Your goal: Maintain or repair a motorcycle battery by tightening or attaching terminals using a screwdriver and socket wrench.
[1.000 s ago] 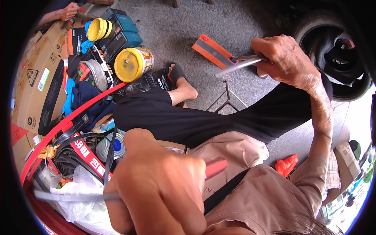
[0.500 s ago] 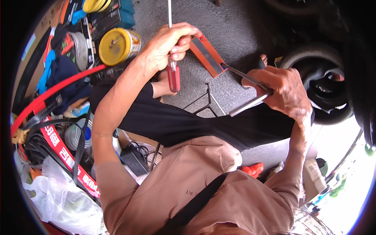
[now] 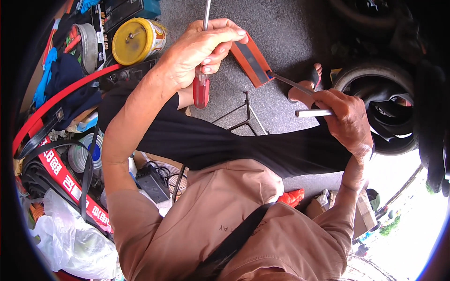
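red-handled screwdriver (image 3: 201, 91) in left hand (image 3: 194, 51)

So there's a yellow tub (image 3: 133, 42) upper left, a tyre (image 3: 370, 69) over on the right, a clear bag (image 3: 72, 239) slumped lower left, and some red plastic (image 3: 291, 197) lower right of centre.

Holds the left arm (image 3: 126, 147) forward, with the elbow (image 3: 115, 161) bent outward and the forearm (image 3: 143, 107) slanting in toward the middle. Curls the lower fingers (image 3: 212, 60) of the left hand (image 3: 199, 52) inward, and points the topmost digits (image 3: 239, 34) to the right. Holds the right arm (image 3: 351, 182) forward too, turns the right wrist (image 3: 361, 149) inward, and clenches the right hand (image 3: 344, 119) in a fist with its back uppermost. Spreads the trousered legs (image 3: 187, 138) wide apart.
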A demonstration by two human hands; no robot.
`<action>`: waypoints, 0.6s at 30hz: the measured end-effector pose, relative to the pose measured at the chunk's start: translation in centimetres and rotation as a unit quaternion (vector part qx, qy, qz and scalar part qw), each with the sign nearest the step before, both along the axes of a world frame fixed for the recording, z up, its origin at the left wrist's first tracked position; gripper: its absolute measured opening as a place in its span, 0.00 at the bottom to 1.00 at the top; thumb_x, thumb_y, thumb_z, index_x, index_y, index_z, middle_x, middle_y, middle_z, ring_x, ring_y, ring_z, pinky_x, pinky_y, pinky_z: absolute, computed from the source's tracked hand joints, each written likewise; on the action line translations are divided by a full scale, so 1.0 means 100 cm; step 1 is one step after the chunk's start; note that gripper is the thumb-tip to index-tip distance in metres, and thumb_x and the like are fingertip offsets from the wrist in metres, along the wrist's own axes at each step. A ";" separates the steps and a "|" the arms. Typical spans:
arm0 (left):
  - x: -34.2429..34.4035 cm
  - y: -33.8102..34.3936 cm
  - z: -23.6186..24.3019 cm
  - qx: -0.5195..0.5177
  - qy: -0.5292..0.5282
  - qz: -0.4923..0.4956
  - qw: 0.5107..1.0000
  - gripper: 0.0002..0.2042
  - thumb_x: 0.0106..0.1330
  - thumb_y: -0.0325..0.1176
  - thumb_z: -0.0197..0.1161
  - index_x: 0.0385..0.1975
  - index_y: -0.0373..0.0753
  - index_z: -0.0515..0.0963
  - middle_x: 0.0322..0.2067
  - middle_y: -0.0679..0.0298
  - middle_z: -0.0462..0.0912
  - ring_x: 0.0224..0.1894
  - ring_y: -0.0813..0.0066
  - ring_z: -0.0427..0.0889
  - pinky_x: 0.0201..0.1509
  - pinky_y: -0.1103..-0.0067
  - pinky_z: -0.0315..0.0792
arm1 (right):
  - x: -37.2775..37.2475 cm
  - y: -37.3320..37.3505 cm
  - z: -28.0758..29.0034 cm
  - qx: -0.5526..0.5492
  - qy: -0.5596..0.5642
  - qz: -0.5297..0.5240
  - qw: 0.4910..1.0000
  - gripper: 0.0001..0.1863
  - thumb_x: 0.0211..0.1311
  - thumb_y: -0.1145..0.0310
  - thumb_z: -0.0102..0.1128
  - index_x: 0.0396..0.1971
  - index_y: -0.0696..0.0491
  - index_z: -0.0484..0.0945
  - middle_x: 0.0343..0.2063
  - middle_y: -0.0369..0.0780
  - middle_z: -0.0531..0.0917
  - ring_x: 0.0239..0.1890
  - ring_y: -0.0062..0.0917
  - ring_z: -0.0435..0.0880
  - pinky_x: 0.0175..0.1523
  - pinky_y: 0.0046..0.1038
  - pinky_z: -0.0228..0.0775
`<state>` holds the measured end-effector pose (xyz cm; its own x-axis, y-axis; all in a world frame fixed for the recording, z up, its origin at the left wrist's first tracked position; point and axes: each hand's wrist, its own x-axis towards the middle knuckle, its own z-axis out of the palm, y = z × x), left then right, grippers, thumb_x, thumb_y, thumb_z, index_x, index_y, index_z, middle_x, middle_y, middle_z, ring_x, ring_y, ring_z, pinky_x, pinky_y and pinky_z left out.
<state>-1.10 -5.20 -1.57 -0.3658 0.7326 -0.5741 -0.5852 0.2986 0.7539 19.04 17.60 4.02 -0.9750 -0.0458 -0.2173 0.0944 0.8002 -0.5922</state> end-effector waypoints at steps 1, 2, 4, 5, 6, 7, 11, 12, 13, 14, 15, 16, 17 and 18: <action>0.000 0.000 0.000 0.000 0.005 -0.001 1.000 0.09 0.70 0.36 0.56 0.38 0.36 0.78 0.15 0.78 0.63 0.12 0.96 0.58 0.13 0.92 0.51 | -0.001 -0.001 0.004 0.023 -0.016 0.013 1.000 0.14 0.49 0.82 0.60 0.37 0.54 0.80 0.24 0.42 0.80 0.25 0.40 0.81 0.28 0.34 0.70; 0.000 0.001 0.000 0.000 0.004 -0.001 1.000 0.09 0.70 0.36 0.56 0.38 0.36 0.78 0.15 0.78 0.63 0.12 0.96 0.58 0.13 0.92 0.51 | -0.002 -0.002 0.006 0.046 -0.032 0.027 0.998 0.14 0.49 0.82 0.60 0.38 0.54 0.80 0.25 0.43 0.80 0.25 0.40 0.81 0.29 0.35 0.70; 0.000 0.003 -0.001 0.000 0.006 -0.004 1.000 0.09 0.70 0.36 0.56 0.37 0.36 0.78 0.15 0.78 0.62 0.12 0.96 0.58 0.13 0.92 0.51 | -0.003 -0.006 0.009 0.054 -0.043 0.043 0.997 0.15 0.48 0.82 0.60 0.39 0.54 0.80 0.25 0.43 0.80 0.26 0.40 0.81 0.29 0.36 0.70; 0.000 0.003 -0.001 0.001 0.005 -0.005 1.000 0.09 0.70 0.36 0.56 0.37 0.36 0.78 0.15 0.78 0.62 0.12 0.96 0.58 0.13 0.92 0.51 | -0.003 -0.008 0.009 0.063 -0.054 0.059 0.995 0.15 0.48 0.81 0.61 0.39 0.54 0.79 0.26 0.43 0.80 0.27 0.40 0.81 0.28 0.36 0.69; 0.001 0.002 -0.002 -0.003 0.005 -0.005 1.000 0.09 0.70 0.36 0.57 0.37 0.36 0.78 0.15 0.78 0.62 0.12 0.96 0.58 0.13 0.92 0.51 | -0.002 -0.009 0.007 0.033 -0.038 0.071 0.996 0.17 0.44 0.79 0.64 0.39 0.54 0.80 0.27 0.42 0.80 0.27 0.40 0.81 0.28 0.36 0.70; 0.002 0.001 -0.002 -0.007 0.005 -0.005 1.000 0.09 0.69 0.36 0.57 0.37 0.36 0.78 0.14 0.78 0.62 0.11 0.96 0.58 0.13 0.92 0.51 | -0.002 -0.009 0.009 0.033 -0.037 0.072 0.996 0.17 0.44 0.79 0.64 0.39 0.54 0.80 0.27 0.42 0.80 0.27 0.40 0.81 0.28 0.36 0.70; 0.003 0.002 -0.003 -0.014 0.008 -0.010 1.000 0.09 0.69 0.36 0.58 0.36 0.36 0.78 0.14 0.78 0.62 0.11 0.96 0.58 0.13 0.92 0.51 | -0.008 -0.011 0.024 -0.004 -0.047 0.104 0.993 0.21 0.38 0.75 0.70 0.38 0.56 0.81 0.27 0.39 0.81 0.27 0.36 0.82 0.29 0.34 0.72; 0.003 0.004 -0.003 -0.012 0.007 -0.012 1.000 0.09 0.69 0.36 0.58 0.36 0.36 0.78 0.14 0.78 0.62 0.11 0.96 0.58 0.12 0.92 0.51 | -0.010 -0.010 0.026 0.020 -0.032 0.101 0.994 0.19 0.37 0.74 0.71 0.37 0.56 0.81 0.27 0.39 0.81 0.27 0.36 0.83 0.29 0.34 0.72; 0.003 0.005 -0.004 -0.009 0.007 -0.014 1.000 0.09 0.69 0.36 0.58 0.36 0.36 0.78 0.14 0.78 0.62 0.11 0.96 0.57 0.12 0.92 0.51 | -0.012 -0.010 0.028 0.044 -0.017 0.097 0.994 0.18 0.37 0.74 0.71 0.35 0.56 0.81 0.27 0.39 0.81 0.28 0.35 0.83 0.29 0.33 0.73; 0.003 0.006 -0.004 -0.008 0.007 -0.016 1.000 0.09 0.69 0.36 0.58 0.36 0.36 0.78 0.14 0.78 0.62 0.11 0.96 0.57 0.12 0.92 0.51 | -0.013 -0.008 0.029 0.030 0.008 0.087 0.996 0.15 0.40 0.75 0.70 0.33 0.57 0.82 0.23 0.40 0.81 0.26 0.35 0.84 0.27 0.32 0.72; 0.004 0.004 -0.005 -0.007 0.010 -0.012 1.000 0.09 0.69 0.36 0.57 0.36 0.36 0.77 0.14 0.78 0.62 0.11 0.96 0.57 0.12 0.91 0.52 | -0.012 -0.008 0.027 0.030 0.009 0.090 0.996 0.15 0.40 0.75 0.70 0.33 0.57 0.82 0.23 0.40 0.81 0.26 0.35 0.84 0.27 0.32 0.72; 0.004 0.001 -0.005 -0.007 0.013 -0.007 1.000 0.09 0.69 0.36 0.57 0.36 0.36 0.77 0.14 0.78 0.62 0.11 0.96 0.57 0.12 0.91 0.52 | -0.011 -0.006 0.024 0.001 -0.014 0.073 0.997 0.13 0.42 0.76 0.69 0.33 0.57 0.82 0.22 0.41 0.82 0.24 0.35 0.83 0.26 0.31 0.72; 0.004 -0.002 -0.004 -0.009 0.015 -0.003 1.000 0.09 0.69 0.36 0.57 0.36 0.36 0.77 0.14 0.78 0.62 0.11 0.96 0.57 0.12 0.91 0.52 | -0.011 -0.006 0.022 -0.028 -0.037 0.057 0.997 0.12 0.45 0.76 0.68 0.33 0.57 0.82 0.20 0.42 0.82 0.22 0.35 0.83 0.25 0.30 0.72; 0.004 0.001 -0.003 -0.006 0.015 -0.009 1.000 0.09 0.69 0.36 0.57 0.36 0.35 0.77 0.14 0.78 0.62 0.11 0.96 0.58 0.12 0.92 0.52 | -0.012 -0.003 0.022 -0.017 -0.061 0.062 0.996 0.10 0.55 0.76 0.63 0.38 0.60 0.81 0.20 0.42 0.83 0.18 0.30 0.83 0.24 0.28 0.73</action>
